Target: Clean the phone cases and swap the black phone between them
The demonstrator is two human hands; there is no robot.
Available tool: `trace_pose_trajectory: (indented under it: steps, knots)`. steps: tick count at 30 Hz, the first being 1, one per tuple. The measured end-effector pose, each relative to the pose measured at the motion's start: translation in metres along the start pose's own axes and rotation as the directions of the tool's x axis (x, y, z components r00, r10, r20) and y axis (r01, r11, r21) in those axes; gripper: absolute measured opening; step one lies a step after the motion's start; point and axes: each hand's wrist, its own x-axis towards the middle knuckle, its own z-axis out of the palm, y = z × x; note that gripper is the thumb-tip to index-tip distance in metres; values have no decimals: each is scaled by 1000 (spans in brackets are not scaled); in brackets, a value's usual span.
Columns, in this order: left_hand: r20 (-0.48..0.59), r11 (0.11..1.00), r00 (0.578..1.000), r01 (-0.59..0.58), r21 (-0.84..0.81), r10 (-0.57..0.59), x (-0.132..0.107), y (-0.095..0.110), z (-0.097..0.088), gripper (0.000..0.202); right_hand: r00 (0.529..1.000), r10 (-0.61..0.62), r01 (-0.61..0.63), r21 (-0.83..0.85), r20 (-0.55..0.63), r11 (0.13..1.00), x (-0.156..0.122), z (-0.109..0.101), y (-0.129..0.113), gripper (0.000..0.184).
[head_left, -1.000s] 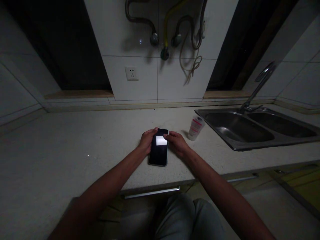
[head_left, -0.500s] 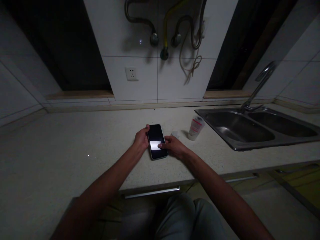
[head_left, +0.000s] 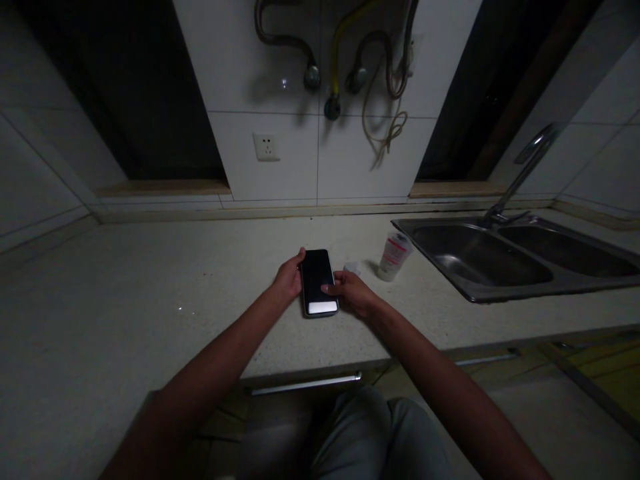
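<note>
A dark smartphone [head_left: 317, 272] is held upright-facing over the pale countertop [head_left: 225, 260], with one bright white patch near the bottom of its screen. My left hand [head_left: 290, 275] grips its left edge, thumb near the upper corner. On the other side my right hand [head_left: 353, 291] holds the right edge, and its thumb lies over the lower part of the screen. The fingers behind the phone are hidden. Just beyond my right hand lies a small whitish piece [head_left: 352, 268], too dim to name. Right of that stands a clear plastic cup [head_left: 394, 257] with red print.
A double steel sink [head_left: 470, 293] with a tall faucet [head_left: 535, 150] is set into the counter on the right. Hoses [head_left: 387, 67] and a tied cord [head_left: 385, 139] hang on the tiled wall above a socket [head_left: 265, 147]. Drawer handles [head_left: 306, 385] run below the counter's front edge.
The white patch on the phone screen has shifted down toward the bottom edge. The phone sits slightly straighter, and both hands keep their hold. The view has shifted a little.
</note>
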Motion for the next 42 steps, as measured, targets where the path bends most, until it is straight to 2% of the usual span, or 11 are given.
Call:
trace_pose_trajectory:
  steps: [3,9,15,17,22,26,30,33,35,38,42]
  knots:
    - [55,1000,998,27,5,-27,0,0,0,33,1000,-7,7,48,-11,999,0,0,-1,44]
    - [99,998,995,15,60,-21,1,-2,-3,21,999,-16,18,67,-35,998,3,-2,-1,40]
    - [-2,990,999,-35,135,36,8,-12,-8,17,1000,20,-20,-3,-1,1000,1,-1,-2,37]
    - [-9,984,997,-73,162,76,10,-16,-9,17,1000,22,-22,-15,5,1000,0,-1,-2,36]
    - [77,945,971,-236,224,224,11,-15,-8,16,1000,8,-8,22,-26,1000,1,-1,-1,38]
    - [153,921,986,-125,370,73,0,-2,-7,33,995,-29,34,59,-97,998,4,-2,0,34]
    - [210,732,968,-42,680,-140,-11,16,-14,34,983,-96,113,109,-156,988,8,-6,-1,32]
    - [244,662,920,20,749,-305,-11,21,-21,34,967,-139,165,112,-213,980,12,-10,1,29]
    - [275,673,905,16,740,-324,-8,20,-23,35,962,-140,168,106,-234,980,14,-12,2,29]
    - [284,663,913,-19,749,-294,-7,16,-22,28,962,-133,159,92,-240,983,14,-11,3,34]
    - [221,550,938,-40,834,-266,-12,17,-19,22,972,-121,138,68,-202,988,12,-8,1,38]
